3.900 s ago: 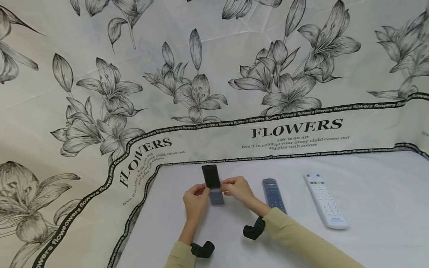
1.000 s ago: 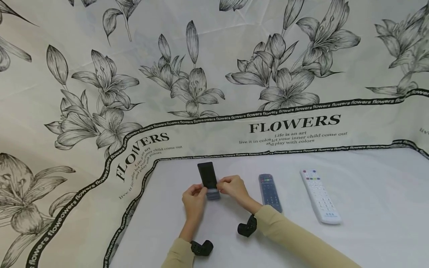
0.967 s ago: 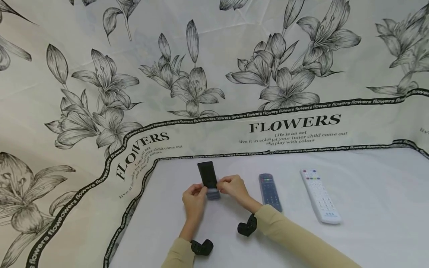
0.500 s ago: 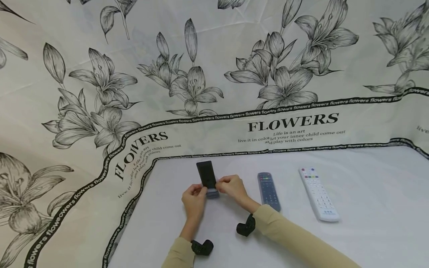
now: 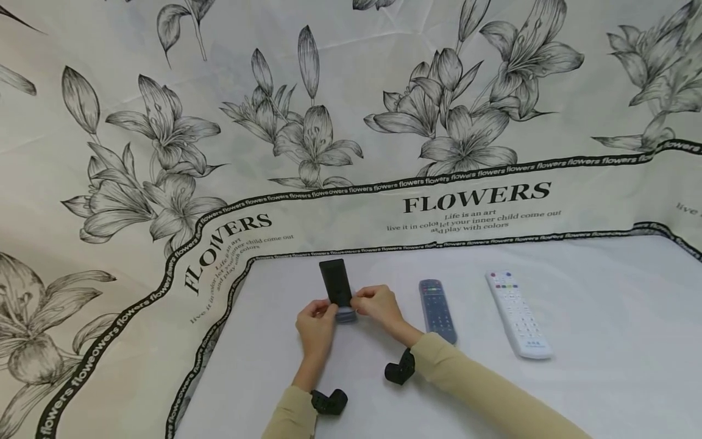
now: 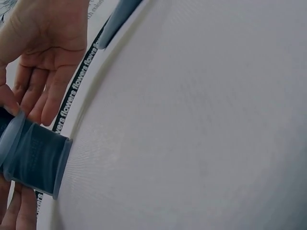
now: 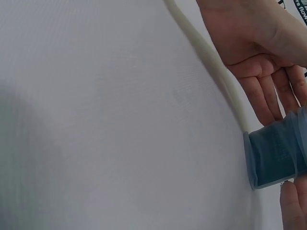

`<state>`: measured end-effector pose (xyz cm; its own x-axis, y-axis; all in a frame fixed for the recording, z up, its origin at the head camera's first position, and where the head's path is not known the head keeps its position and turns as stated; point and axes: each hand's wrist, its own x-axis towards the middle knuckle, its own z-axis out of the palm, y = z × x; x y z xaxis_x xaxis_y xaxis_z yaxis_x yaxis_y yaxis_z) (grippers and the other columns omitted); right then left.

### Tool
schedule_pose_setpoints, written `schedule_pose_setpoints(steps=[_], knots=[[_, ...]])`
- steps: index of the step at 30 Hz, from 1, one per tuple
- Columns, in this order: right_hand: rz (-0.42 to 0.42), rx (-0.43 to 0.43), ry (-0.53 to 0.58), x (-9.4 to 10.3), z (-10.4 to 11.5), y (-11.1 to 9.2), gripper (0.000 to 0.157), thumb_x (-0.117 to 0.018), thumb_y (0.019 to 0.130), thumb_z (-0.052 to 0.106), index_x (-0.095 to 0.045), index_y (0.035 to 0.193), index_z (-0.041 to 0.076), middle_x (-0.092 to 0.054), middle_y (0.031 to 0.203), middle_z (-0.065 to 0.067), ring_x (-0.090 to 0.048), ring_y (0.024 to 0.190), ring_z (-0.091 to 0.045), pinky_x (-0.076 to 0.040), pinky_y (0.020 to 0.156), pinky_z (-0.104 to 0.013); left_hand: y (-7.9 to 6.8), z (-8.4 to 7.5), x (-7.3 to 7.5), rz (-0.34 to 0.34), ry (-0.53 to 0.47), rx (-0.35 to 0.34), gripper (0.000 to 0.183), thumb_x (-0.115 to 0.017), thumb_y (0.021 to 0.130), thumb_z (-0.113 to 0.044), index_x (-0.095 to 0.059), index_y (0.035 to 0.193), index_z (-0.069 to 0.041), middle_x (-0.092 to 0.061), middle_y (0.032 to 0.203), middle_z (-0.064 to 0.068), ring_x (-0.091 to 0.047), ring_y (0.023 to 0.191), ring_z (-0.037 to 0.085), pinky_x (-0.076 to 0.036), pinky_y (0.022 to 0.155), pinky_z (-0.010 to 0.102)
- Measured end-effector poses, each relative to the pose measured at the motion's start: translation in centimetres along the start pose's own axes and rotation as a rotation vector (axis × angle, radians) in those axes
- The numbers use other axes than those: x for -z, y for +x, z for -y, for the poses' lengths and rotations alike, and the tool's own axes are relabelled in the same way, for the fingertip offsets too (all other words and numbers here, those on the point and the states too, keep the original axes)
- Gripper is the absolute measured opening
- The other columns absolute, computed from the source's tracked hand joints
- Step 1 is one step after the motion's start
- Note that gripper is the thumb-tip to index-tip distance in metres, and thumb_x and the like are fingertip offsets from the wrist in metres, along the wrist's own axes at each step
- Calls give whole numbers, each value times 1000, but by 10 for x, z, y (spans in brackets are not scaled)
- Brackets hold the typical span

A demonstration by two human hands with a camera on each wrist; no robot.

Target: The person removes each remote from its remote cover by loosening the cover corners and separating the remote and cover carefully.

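Note:
A black remote control [image 5: 335, 281] points away from the person, no buttons showing on the visible face. Around its near end sits a bluish translucent sleeve [image 5: 345, 315], bunched in folds. From the left side my left hand [image 5: 317, 326] pinches the sleeve between thumb and fingers. My right hand [image 5: 382, 308] pinches it from the right. In the left wrist view, the translucent sleeve [image 6: 38, 155] shows wrinkles and a rim at its end. The right wrist view also holds the sleeve [image 7: 273, 155], with fingers above and below it. Parts of the fingertips are hidden.
A dark remote [image 5: 437, 311] lies right of the hands on the white table [image 5: 614, 341]. Farther right is a white remote [image 5: 518, 314] with several coloured buttons. Behind the table hangs a flower-printed cloth [image 5: 351, 79]. A black camera [image 5: 400, 367] is strapped to the right wrist.
Compared with 3.9 s ago, more of the black remote shows and the sleeve below the hands looks shorter. Both hands keep their pinch. The view has shifted slightly.

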<state>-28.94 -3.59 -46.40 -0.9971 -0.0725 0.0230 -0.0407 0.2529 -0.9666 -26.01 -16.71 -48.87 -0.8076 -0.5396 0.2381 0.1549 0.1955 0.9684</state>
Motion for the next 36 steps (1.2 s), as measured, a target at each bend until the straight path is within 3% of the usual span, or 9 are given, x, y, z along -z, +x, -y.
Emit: schedule_pose_setpoints(steps=[4, 10, 25, 36], knots=[[-14, 32, -28, 0, -2, 0, 13, -68, 74, 8, -74, 81, 0, -73, 76, -11, -64, 57, -10, -51, 56, -22, 1, 1, 0, 8, 3, 0, 7, -69, 69, 3, -70, 75, 6, -66, 69, 9, -55, 56, 3, -45, 54, 15], [18, -30, 33, 1, -3, 1, 15, -68, 75, 6, -74, 86, -3, -74, 84, -14, -69, 65, -14, -58, 64, -27, 1, 3, 2, 7, 20, 5, 7, -68, 69, 3, -70, 76, 6, -66, 69, 10, -56, 57, 4, -45, 55, 15], [24, -43, 25, 1, -4, -1, 17, -69, 74, 6, -73, 87, -4, -73, 88, -15, -70, 67, -15, -59, 65, -29, 0, 3, 2, 18, 78, 7, 8, -68, 69, -1, -71, 75, 3, -67, 69, 9, -54, 58, 5, -44, 54, 16], [19, -20, -21, 0, -8, -1, 17, -69, 72, 7, -74, 85, -2, -73, 89, -14, -65, 60, -10, -53, 59, -21, 1, 5, 4, 39, 106, 16, 9, -69, 69, -2, -71, 77, 3, -70, 73, 11, -58, 63, 6, -46, 58, 17]])
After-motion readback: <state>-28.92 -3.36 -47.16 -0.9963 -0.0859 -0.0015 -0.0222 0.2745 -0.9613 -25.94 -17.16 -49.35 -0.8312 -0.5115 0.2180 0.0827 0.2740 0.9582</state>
